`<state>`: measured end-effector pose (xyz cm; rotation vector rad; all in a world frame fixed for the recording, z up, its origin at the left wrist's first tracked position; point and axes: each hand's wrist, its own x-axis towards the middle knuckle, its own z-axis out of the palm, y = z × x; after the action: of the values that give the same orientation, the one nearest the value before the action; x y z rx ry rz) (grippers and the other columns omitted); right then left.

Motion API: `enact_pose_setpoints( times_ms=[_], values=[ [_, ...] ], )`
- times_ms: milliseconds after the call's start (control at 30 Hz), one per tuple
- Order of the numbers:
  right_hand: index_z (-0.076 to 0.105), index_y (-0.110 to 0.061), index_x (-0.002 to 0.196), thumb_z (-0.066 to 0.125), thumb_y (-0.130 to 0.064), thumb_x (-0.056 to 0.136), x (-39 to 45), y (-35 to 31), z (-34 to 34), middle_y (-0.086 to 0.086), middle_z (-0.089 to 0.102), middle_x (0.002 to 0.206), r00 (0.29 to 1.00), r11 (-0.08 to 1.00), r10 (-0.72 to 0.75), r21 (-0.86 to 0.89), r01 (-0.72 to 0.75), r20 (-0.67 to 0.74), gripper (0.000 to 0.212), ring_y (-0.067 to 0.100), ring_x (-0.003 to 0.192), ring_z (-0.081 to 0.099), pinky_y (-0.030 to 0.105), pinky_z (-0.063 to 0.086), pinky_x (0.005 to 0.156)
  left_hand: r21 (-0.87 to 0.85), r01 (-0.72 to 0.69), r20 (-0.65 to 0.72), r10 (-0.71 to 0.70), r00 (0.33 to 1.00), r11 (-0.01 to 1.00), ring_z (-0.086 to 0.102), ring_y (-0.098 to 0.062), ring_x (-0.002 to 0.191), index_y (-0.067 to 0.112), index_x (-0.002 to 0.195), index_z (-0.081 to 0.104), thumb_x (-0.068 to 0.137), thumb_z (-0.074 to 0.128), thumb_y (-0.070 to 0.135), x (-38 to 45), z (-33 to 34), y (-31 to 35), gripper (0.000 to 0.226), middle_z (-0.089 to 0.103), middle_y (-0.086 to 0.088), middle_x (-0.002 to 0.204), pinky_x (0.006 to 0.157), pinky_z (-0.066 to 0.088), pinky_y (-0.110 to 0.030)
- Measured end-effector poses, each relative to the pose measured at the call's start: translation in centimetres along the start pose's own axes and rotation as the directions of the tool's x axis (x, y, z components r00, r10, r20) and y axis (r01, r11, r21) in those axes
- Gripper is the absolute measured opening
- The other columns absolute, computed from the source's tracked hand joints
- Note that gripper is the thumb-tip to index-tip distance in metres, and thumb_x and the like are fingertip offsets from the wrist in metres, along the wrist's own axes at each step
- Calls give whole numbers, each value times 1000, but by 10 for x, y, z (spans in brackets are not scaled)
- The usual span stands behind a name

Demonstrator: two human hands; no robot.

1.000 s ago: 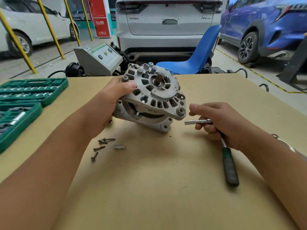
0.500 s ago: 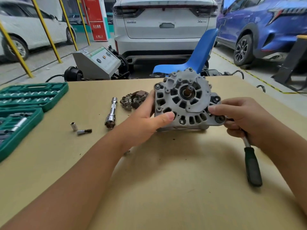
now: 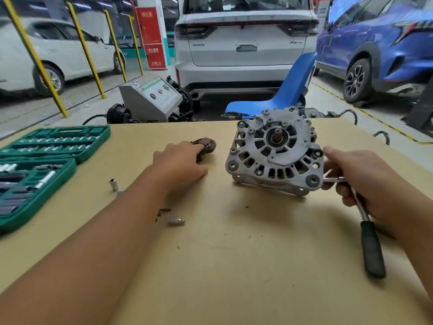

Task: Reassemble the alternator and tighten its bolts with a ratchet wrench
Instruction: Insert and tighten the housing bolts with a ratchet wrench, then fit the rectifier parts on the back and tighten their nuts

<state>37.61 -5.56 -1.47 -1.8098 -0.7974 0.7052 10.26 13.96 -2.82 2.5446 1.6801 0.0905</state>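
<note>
The grey alternator (image 3: 276, 153) stands tilted on the brown table (image 3: 234, 266), its vented end face towards me. My right hand (image 3: 360, 181) is at its right edge and grips the ratchet wrench (image 3: 371, 249), whose dark handle trails toward me. My left hand (image 3: 180, 165) lies left of the alternator, its fingertips on a small dark brown part (image 3: 207, 145). Whether the fingers pinch that part or only touch it is hidden.
A green socket case (image 3: 46, 158) lies open at the table's left edge. Loose sockets (image 3: 113, 184) and a bit (image 3: 177, 221) lie near my left forearm. Beyond the far edge stand a grey machine (image 3: 152, 99), a blue chair (image 3: 288, 90) and parked cars.
My left hand has let go of the alternator and moved left to the small dark part. The alternator now stands on the table beside my right hand.
</note>
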Motion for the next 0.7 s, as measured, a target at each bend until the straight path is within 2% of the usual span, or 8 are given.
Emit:
enact_pose_setpoints(
  times_ms=[100,167,233,300,400,533,700],
  values=[
    [75,-3,81,69,-24,92,0,5,3,21,71,73,1000,988,-4,-152,4,-5,25,22,48,55,25,44,40,-24,-3,-130,0,991,1000,55,-29,122,45,148,47,95,65,47,4,4,-1,57,56,2,134,90,47,-44],
    [76,-4,81,76,-17,87,1,6,3,20,71,76,1000,981,-14,-196,15,8,15,23,52,61,26,49,42,-33,-11,-158,5,987,999,58,-27,113,45,140,56,92,72,36,2,0,-1,52,60,2,129,81,44,-39],
    [77,-9,79,81,-18,82,0,5,2,14,73,72,998,960,-56,-274,57,13,10,15,48,63,20,45,40,-44,-35,-136,29,990,998,56,-25,106,46,136,60,88,78,33,-2,-4,0,52,60,3,122,77,43,-37],
    [77,-13,76,85,-20,77,-2,5,2,7,73,63,995,931,-94,-352,95,21,10,11,47,62,21,43,42,-55,-78,-109,72,991,995,55,-23,103,44,133,62,84,82,39,-10,-8,1,53,54,5,112,74,45,-36],
    [76,-16,73,88,-21,71,-4,5,2,2,71,60,993,918,-114,-381,110,12,13,15,54,61,24,43,47,-139,-154,-69,145,987,978,57,-21,110,44,124,67,75,89,47,-22,-12,-4,54,53,10,109,88,54,-43],
    [76,-17,75,91,-27,67,-7,4,3,-3,70,59,993,912,-121,-394,114,7,20,13,53,58,20,40,40,-276,-242,-75,230,970,930,62,-15,102,41,115,73,70,95,34,-38,-14,-15,51,66,10,109,90,55,-40],
    [76,-19,76,90,-27,72,-5,6,6,-5,68,57,990,906,-138,-406,118,-20,17,17,55,56,22,38,40,-303,-306,-200,254,946,903,65,-14,87,35,89,77,79,88,14,-50,-6,-20,26,67,11,92,76,55,-33]
  ],
)
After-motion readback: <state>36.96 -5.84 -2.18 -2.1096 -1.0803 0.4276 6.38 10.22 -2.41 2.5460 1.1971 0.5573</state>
